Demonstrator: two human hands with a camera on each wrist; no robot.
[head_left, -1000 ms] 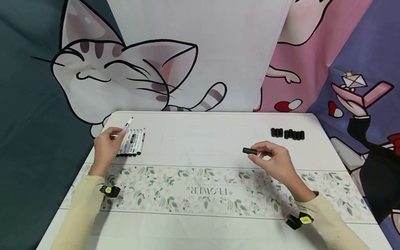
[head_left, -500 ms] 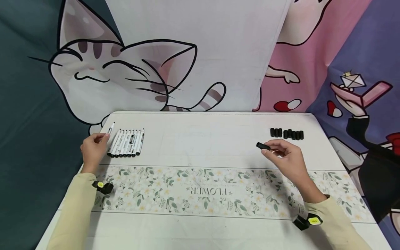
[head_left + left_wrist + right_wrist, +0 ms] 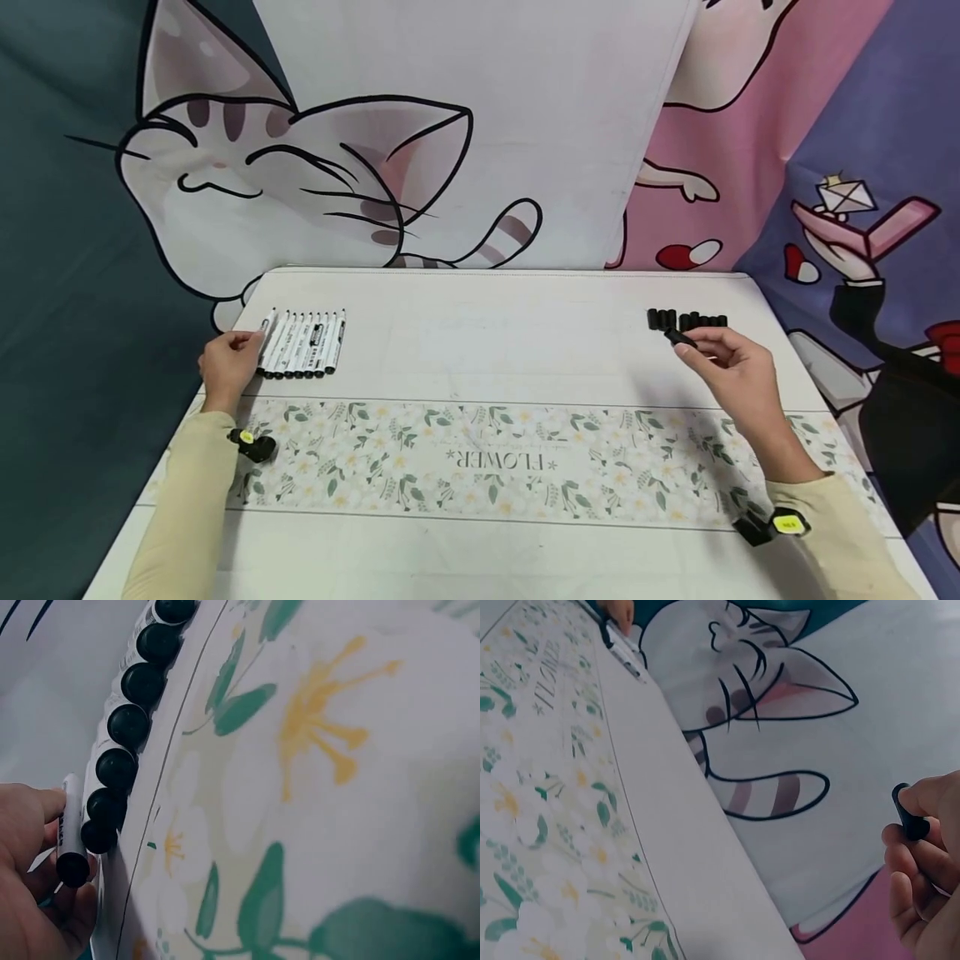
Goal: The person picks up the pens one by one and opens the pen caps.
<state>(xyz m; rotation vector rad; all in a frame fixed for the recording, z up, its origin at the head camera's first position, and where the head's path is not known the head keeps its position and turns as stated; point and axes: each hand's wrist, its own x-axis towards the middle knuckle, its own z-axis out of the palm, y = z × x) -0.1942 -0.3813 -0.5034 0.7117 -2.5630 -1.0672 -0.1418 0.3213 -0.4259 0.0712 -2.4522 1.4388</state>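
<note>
At the left of the table my left hand (image 3: 229, 368) pinches an uncapped white marker (image 3: 70, 832) with a black end, at the left end of a row of several white markers (image 3: 307, 343). Those lie side by side with their tips pointing to the far edge. On the right, my right hand (image 3: 738, 375) pinches a black marker cap (image 3: 910, 813) between thumb and fingers. This cap is just in front of a row of several black caps (image 3: 662, 319) near the far right edge, and partly overlaps them in the head view.
The white table (image 3: 480, 333) carries a printed flower band (image 3: 420, 458) across its middle. Cloth with a cartoon cat (image 3: 285, 183) hangs behind the far edge. A pink and purple cloth (image 3: 720, 142) hangs at the right.
My left hand has moved left and down, bringing its marker from above the row to its left end. My right hand has carried the cap right toward the row of caps.
</note>
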